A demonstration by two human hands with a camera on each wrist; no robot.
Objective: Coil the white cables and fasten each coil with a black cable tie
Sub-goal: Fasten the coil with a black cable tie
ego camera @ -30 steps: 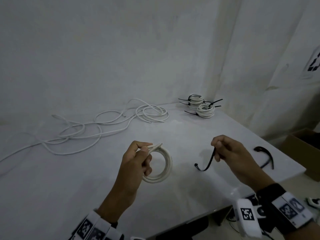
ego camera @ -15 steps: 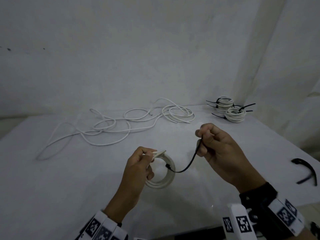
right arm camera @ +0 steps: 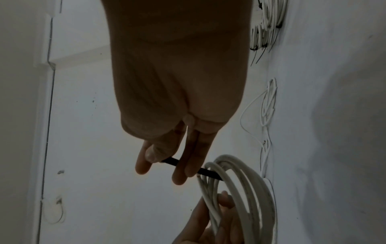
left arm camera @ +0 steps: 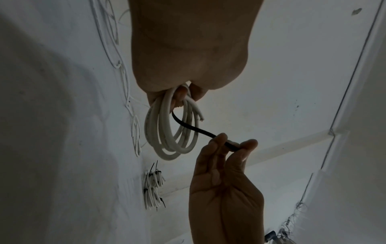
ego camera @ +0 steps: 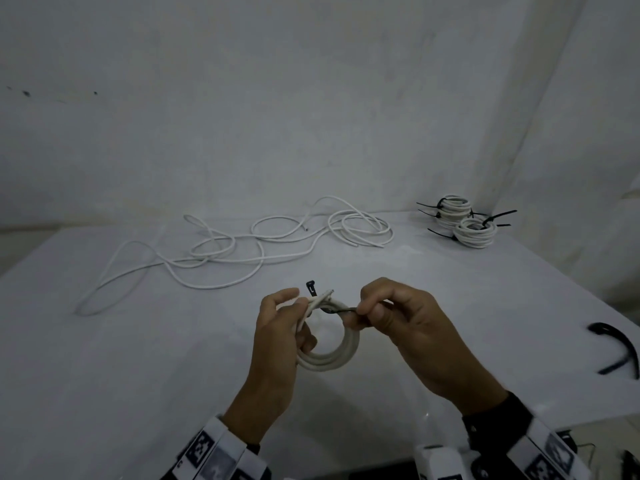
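Observation:
My left hand grips a small coil of white cable above the white table, with the cable's cut ends sticking up past the thumb. A black cable tie runs through the coil's centre; its head stands above the coil. My right hand pinches the tie's tail between thumb and fingers, just right of the coil. The left wrist view shows the coil hanging from my fingers and the tie passing through it. The right wrist view shows the tie entering the coil.
A long loose white cable sprawls across the back of the table. Two tied coils with black tie tails sit stacked at the back right. Spare black ties lie near the right edge. A white wall stands behind.
My right hand has come left to the coil and threaded the black tie through it; the tie's head now pokes up above the coil. The view has shifted.

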